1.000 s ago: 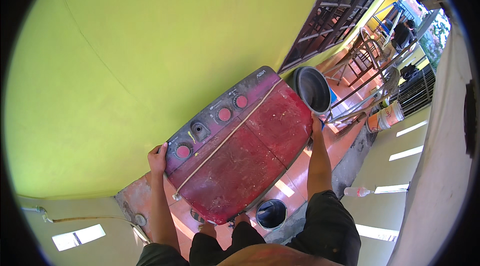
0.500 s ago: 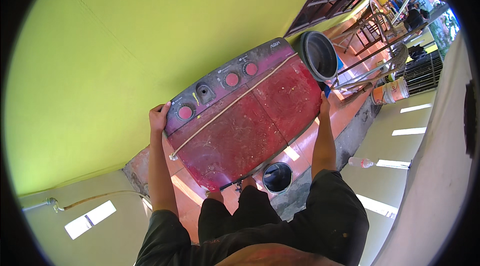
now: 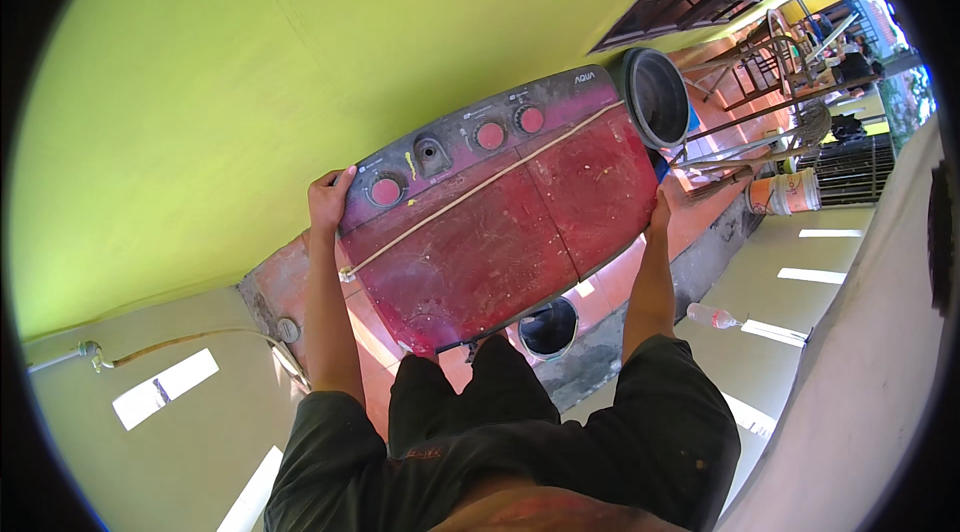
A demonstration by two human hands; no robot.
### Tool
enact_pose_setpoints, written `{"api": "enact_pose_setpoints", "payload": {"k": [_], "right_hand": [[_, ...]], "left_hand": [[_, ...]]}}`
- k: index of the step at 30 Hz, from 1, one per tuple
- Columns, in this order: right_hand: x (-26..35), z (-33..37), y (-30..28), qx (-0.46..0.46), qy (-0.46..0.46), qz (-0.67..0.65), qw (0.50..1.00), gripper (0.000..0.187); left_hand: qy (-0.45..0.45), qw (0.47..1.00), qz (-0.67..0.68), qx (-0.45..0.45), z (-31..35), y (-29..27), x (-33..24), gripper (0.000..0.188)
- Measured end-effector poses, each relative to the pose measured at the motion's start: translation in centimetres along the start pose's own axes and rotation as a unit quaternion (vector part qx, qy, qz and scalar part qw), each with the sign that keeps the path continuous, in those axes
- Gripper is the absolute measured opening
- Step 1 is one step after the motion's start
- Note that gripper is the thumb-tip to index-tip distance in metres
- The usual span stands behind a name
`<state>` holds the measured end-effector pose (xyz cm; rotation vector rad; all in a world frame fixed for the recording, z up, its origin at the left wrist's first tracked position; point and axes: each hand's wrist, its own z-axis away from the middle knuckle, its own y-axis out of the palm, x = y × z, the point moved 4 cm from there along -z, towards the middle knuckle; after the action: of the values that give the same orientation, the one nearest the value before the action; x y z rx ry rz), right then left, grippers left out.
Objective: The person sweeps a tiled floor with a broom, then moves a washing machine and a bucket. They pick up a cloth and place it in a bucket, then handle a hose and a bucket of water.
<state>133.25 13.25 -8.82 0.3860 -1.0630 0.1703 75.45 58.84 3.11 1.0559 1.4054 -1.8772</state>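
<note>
A worn twin-tub washing machine (image 3: 470,242) with dusty red lids stands in front of me against the wall. Its dark grey-purple control panel (image 3: 458,144) carries three pink knobs. A cream cord (image 3: 480,194) stretches across the top, knotted near the left edge. My left hand (image 3: 330,200) grips the panel's left end, its thumb lying on the top edge. At the opposite side, my right hand (image 3: 658,214) is closed on the machine's right edge; its fingertips are partly hidden. Both arms are stretched out.
A dark tub (image 3: 658,100) stands beyond the machine's right end. A black bucket (image 3: 548,328) sits on the tiles by the near side. Brooms, poles and chairs (image 3: 765,62) crowd the right, near a paint pail (image 3: 785,194). A hose (image 3: 195,336) runs from a tap at left.
My view has shifted, and the washing machine sits slightly higher and further right in it. My knees have come closer to its near edge, hiding my feet. Both hands keep their hold.
</note>
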Motion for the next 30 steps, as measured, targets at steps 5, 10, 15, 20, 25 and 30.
{"api": "enact_pose_setpoints", "payload": {"k": [5,10,15,20,25,30], "right_hand": [[-0.4,-5.5,3.4,-0.026,-0.024,0.069,0.997,0.042],[-1.0,-7.3,5.4,-0.070,-0.050,0.162,0.983,0.055],[-1.2,-7.4,4.8,-0.110,-0.066,0.192,0.973,0.059],[-0.9,-7.5,5.0,-0.103,-0.095,0.198,0.970,0.055],[-0.8,-6.8,5.9,-0.051,-0.050,0.105,0.992,0.052],[0.2,-5.4,6.1,-0.083,-0.078,0.185,0.976,0.048]], "left_hand": [[-0.029,0.999,0.014,-0.012,1.6,-1.7,3.0,0.041],[-0.025,0.999,0.011,-0.025,1.6,-2.3,5.0,0.040],[-0.011,1.000,0.002,-0.024,1.8,-2.2,5.3,0.041],[-0.003,0.999,0.008,-0.043,2.6,-1.9,4.2,0.041],[0.027,0.994,-0.019,-0.100,3.6,-1.2,2.9,0.046],[0.047,0.992,-0.039,-0.111,3.7,-1.3,2.7,0.045]]}}
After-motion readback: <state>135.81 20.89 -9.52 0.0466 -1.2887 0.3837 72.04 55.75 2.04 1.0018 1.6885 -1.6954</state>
